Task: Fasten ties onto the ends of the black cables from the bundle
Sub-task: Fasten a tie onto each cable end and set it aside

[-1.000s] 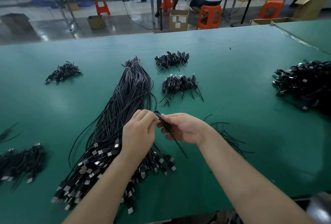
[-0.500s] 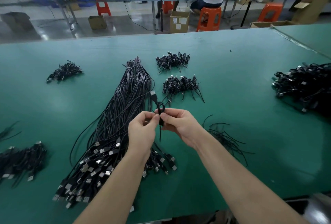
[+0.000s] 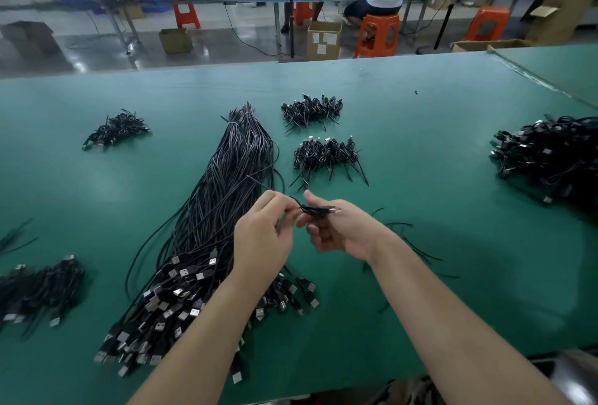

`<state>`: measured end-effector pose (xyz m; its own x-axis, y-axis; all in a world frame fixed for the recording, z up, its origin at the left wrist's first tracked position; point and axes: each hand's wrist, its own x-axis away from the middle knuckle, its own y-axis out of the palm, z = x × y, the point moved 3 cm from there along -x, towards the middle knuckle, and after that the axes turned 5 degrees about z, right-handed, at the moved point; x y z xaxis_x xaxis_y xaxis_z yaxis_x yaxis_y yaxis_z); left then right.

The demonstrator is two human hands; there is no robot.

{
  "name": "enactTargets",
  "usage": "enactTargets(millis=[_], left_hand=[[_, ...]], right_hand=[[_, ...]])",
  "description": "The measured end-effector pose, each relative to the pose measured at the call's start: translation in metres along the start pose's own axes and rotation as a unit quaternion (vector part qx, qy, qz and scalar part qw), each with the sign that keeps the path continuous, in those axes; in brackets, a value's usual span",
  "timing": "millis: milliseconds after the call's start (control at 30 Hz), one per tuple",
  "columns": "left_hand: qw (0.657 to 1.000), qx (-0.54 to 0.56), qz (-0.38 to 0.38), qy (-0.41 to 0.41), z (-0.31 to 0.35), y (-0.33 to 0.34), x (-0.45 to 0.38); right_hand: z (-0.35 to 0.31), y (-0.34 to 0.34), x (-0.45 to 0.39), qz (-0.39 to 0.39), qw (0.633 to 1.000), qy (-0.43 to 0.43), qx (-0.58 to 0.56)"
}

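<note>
A long bundle of black cables [image 3: 226, 184] with USB plugs at its near end lies on the green table [image 3: 420, 146]. Above the table, between the bundle and a scatter of loose black ties [image 3: 414, 249], both hands hold one coiled black cable [image 3: 315, 209]. My left hand [image 3: 262, 236] pinches a thin black strand, cable end or tie I cannot tell, coming off the coil's left side. My right hand [image 3: 339, 230] grips the coil, whose metal plug tip points right.
Small heaps of coiled cables lie at the back centre [image 3: 312, 110], middle [image 3: 326, 155], back left [image 3: 116, 129], near left [image 3: 35, 288] and a large heap at right [image 3: 550, 158]. A person sits on an orange stool [image 3: 377, 34] beyond the table.
The hands rose from the bundle's plugs. The cable went from hanging straight, to an upright loop, to a flat coil held sideways between both hands.
</note>
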<state>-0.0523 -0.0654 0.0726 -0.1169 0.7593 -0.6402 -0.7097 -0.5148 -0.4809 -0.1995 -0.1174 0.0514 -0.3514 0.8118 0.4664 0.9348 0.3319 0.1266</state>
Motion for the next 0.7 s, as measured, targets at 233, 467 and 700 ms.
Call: enactTargets(millis=[233,467,700], left_hand=[[0.995,0.018,0.005,-0.103,-0.005,0.009,0.005],[0.826,0.321,-0.069,-0.458,-0.018,0.023,0.013],[0.746,0.355,-0.186,-0.532,-0.028,0.019,0.007]], right_hand=[[0.001,-0.001,-0.001,-0.011,0.996,-0.078,-0.035],[-0.003,-0.002,0.0,0.065,0.973,-0.216,0.057],[-0.001,-0.005,0.007,0.065,0.946,-0.278,0.153]])
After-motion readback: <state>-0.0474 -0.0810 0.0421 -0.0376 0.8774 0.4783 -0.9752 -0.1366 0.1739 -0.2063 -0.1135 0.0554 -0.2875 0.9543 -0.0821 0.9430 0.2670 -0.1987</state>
